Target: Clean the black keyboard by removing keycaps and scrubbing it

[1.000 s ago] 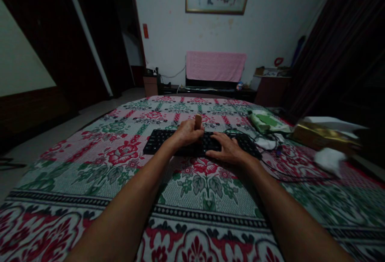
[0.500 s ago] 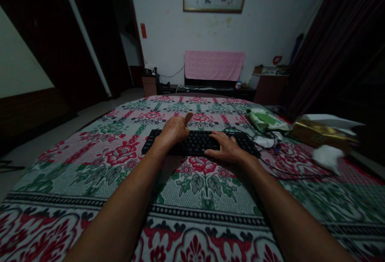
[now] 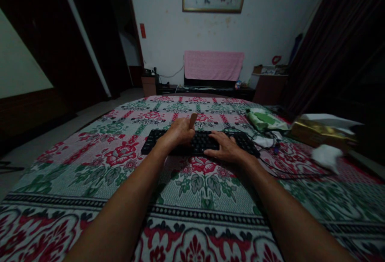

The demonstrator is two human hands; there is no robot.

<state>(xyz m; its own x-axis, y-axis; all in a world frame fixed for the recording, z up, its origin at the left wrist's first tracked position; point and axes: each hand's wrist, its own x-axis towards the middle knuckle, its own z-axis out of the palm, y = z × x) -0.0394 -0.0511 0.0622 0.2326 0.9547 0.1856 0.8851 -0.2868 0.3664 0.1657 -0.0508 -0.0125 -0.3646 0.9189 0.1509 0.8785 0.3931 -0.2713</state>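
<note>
A black keyboard lies flat on the patterned cloth in front of me. Over its left half is my left hand, closed around a tool with a flat brown handle. The handle's end sticks up past the fist, while the tool's lower part is hidden by the hand. Towards the keyboard's right side rests my right hand, palm down, thumb and fingers spread over the keys. It covers some of the keys there.
A thin black cable runs across the cloth on the right. Near it are a green and white tissue pack, a gold box and a crumpled white tissue. The floral cloth covers the table.
My left hand has shifted slightly to the right along the keyboard with the brown-handled tool, whose handle now stands more upright. My right hand and the keyboard have stayed in place.
</note>
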